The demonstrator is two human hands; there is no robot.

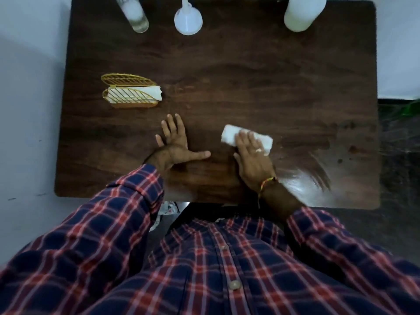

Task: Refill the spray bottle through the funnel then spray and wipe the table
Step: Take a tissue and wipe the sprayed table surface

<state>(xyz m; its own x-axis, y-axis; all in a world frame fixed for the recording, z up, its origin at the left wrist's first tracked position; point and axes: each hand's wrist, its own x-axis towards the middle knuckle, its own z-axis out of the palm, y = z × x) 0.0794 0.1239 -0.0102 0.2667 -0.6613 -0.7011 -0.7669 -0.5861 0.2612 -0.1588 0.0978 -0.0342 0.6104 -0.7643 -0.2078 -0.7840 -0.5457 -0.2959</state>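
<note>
My right hand (251,160) presses flat on a folded white tissue (230,135) on the dark wooden table (227,76), right of centre near the front edge. My left hand (176,143) lies flat on the table with fingers spread, holding nothing. Wet streaks shine on the wood to the right of the tissue. At the back edge stand a clear bottle (136,15) on the left, a white funnel (188,19) in the middle, resting mouth-down, and a white opaque bottle (302,12) on the right. The bottle tops are cut off by the frame.
A gold wire napkin holder (130,92) with white tissues stands on the left side of the table. A pale wall lies beyond the left and back edges. Dark floor shows to the right. My plaid sleeves fill the foreground.
</note>
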